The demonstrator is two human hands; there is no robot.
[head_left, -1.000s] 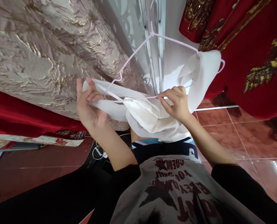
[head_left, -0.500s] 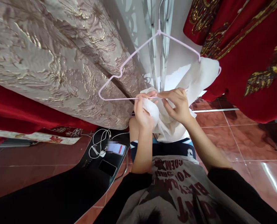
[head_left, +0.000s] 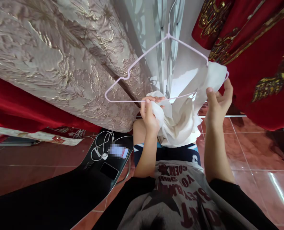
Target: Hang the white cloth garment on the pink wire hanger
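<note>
A pink clothes hanger [head_left: 151, 50] hangs by its hook in front of a pale metal stand. Sheer white fabric [head_left: 180, 126] drapes over its right end and bunches down onto the lap. My left hand [head_left: 151, 113] is closed around the hanger's bottom bar, with some of the white fabric caught in the grip. At the hanger's right end, my right hand [head_left: 218, 103] has thumb and fingers apart, at the edge of the draped fabric. Part of its fingertips is hidden by the cloth and the hanger's end.
A shiny embossed beige garment [head_left: 84, 64] hangs at left, red clothing with gold sequins [head_left: 257, 57] at right. Beside my left arm is a black chair [head_left: 84, 179] bearing a lit phone [head_left: 119, 150], a dark phone [head_left: 109, 171] and a white cable [head_left: 100, 143]. The floor has reddish tiles [head_left: 247, 150].
My right hand has left the middle of the bottom bar and moved right and up to the hanger's right end, its fingers spreading. My left hand keeps its hold.
</note>
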